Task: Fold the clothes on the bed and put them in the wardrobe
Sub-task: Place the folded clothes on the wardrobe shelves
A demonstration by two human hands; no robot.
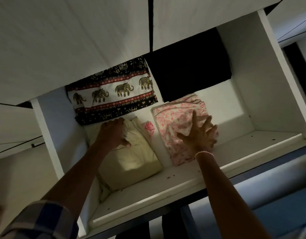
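Wardrobe shelf [252, 144], white, open-fronted, seen at a tilt in dim light. Contents:

1. Elephant-print cloth [114, 94], black with red bands and a white strip of elephants. Folded, back left.
2. Black garment [188, 73], folded, back right, just beside item 1. No detail can be read on its surface.
3. Cream garment [135, 159], folded, front left against the side wall. The left hand [112, 133] grips its far end, fingers curled over the edge and thumb lying on top.
4. White garment with pink print [173, 121], folded, front right, ruffled edge toward the back. The right hand [200, 137] lies flat on it with fingers spread wide.
5. Small pink piece [148, 127], wedged between items 3 and 4. Only a corner shows, so what it is cannot be told.

Right portion of the shelf is bare board.

Obscured: the white panel [79, 40] above cuts off the rear parts of items 1 and 2. The left forearm covers the near-left edge of item 3. A beaded bracelet [204, 153] circles the right wrist, and a checked sleeve [38, 219] is partly out of frame at lower left. The space beneath the shelf is too dark to make out.
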